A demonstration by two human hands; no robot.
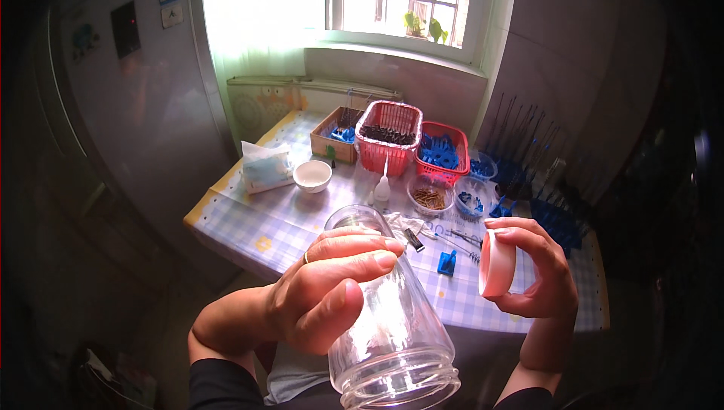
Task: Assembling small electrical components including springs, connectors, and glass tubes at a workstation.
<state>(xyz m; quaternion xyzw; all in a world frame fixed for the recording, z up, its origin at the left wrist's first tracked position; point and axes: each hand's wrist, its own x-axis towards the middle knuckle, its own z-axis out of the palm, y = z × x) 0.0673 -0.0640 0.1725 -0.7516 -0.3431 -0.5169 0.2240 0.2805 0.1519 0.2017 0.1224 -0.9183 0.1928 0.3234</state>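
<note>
My left hand [324,289] is wrapped over a large clear glass jar [400,327]. The jar lies tilted, its uncapped threaded mouth pointing down toward me and its base toward the table. In my right hand [544,278], fingers and thumb grip the rim of a round pinkish-white lid [499,267], held on edge. Jar and lid are apart, both raised in front of the table. Beyond them, a small blue plastic piece [446,263] rests on the checked tablecloth [241,221], near a small black object [414,239] and a crumpled white cloth [405,224].
Farther back stand a white bowl [312,176], a tissue pack [267,171], a squeeze bottle [382,190], a box [332,150] and red baskets [381,157] of parts. A tub of brass-coloured pieces [429,199] sits centre right. Thin upright rods [528,135] crowd the right side.
</note>
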